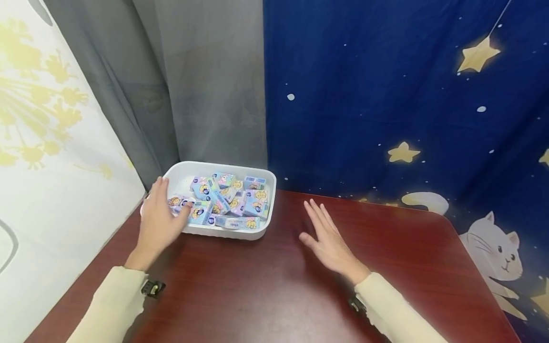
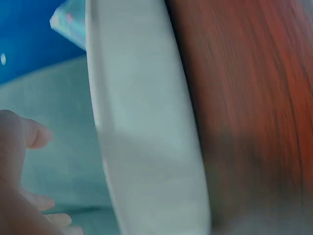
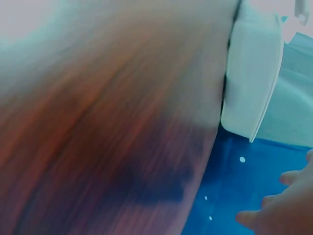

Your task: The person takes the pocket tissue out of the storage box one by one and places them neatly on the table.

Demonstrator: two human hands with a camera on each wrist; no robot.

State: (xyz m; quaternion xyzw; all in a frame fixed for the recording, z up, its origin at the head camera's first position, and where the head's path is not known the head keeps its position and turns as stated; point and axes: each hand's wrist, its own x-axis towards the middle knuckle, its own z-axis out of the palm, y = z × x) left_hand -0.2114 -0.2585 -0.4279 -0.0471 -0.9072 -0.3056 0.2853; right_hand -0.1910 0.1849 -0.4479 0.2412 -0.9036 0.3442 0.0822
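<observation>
A white plastic bin (image 1: 240,234) stands on the dark red table, holding several small pastel boxes (image 1: 256,204) with yellow cartoon figures, piled loosely. My left hand (image 1: 156,224) is over the bin's left end with fingers extended and thumb spread; whether it touches the rim or a box cannot be told. In the left wrist view, the bin's side wall (image 2: 146,122) fills the middle, beside the hand's fingers. To the right of the bin, my right hand (image 1: 332,245) hovers above the table, its fingers straight and nothing in it.
The table (image 1: 257,295) has a wood-grain top and a rounded far right corner. Behind it hang a grey curtain (image 1: 218,85) and a blue curtain (image 1: 343,95) with stars and a cat. A white panel (image 1: 51,200) with yellow print borders the left side.
</observation>
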